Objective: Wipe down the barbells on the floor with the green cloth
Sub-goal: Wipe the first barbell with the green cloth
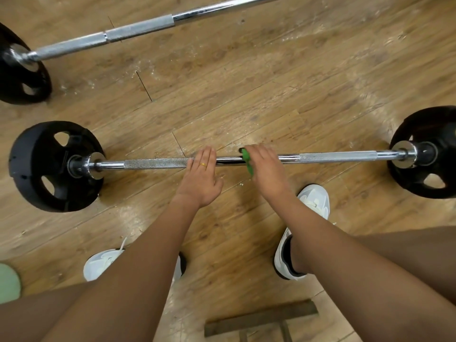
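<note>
A chrome barbell point(158, 163) lies across the wooden floor in front of me, with a black plate point(37, 166) on its left end and another black plate point(429, 174) on its right. My left hand point(201, 177) rests on the middle of the bar with its fingers laid straight over it; a gold ring shows on one finger. Just to its right, my right hand point(265, 169) curls over the bar and grips the green cloth point(247, 161) wrapped round it; only a strip of cloth shows. A second barbell point(138, 29) lies farther away.
The far barbell's black plate point(22, 70) stands at the upper left. My white shoes point(103, 265) point(313, 201) stand on the floor behind the near bar. A dark wooden frame point(261, 319) lies by the bottom edge, and a pale green object point(8, 282) at the far left.
</note>
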`<state>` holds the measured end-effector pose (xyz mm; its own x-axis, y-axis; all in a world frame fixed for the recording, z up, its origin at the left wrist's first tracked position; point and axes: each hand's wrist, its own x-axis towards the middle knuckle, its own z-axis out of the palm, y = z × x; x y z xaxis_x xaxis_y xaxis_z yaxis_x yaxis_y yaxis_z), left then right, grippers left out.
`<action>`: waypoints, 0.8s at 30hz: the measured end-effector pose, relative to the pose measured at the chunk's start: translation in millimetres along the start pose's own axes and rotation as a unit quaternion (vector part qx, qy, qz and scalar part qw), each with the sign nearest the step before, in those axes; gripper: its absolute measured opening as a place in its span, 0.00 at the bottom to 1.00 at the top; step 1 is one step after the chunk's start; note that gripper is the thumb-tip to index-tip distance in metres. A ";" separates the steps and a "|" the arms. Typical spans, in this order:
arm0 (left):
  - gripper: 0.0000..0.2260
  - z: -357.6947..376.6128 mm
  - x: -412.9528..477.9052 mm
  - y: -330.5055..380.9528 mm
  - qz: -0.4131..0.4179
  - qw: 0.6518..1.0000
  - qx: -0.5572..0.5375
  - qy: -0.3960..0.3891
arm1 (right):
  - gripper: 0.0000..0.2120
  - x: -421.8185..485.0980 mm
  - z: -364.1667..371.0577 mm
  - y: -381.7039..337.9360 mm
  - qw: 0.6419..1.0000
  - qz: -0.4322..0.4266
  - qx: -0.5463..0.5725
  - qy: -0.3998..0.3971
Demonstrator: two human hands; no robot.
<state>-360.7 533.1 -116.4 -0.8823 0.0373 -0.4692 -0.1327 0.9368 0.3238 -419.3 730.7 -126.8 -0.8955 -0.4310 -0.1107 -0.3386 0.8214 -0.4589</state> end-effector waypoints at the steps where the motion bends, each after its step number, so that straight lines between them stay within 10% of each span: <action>1: 0.35 -0.4 0.6 0.5 -0.002 1.000 0.001 0.001 | 0.22 -2.4 -2.1 3.7 0.999 0.038 -0.004 0.018; 24: 0.33 -18.7 35.9 2.5 -0.009 0.999 0.004 0.034 | 0.20 34.2 -2.8 -4.9 0.983 0.144 0.032 0.105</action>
<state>-401.2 530.2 -117.1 -0.9085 -0.0027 -0.4180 -0.1450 0.9399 0.3091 -449.0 713.0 -125.8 -0.9938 -0.0916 -0.0629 -0.0491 0.8698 -0.4909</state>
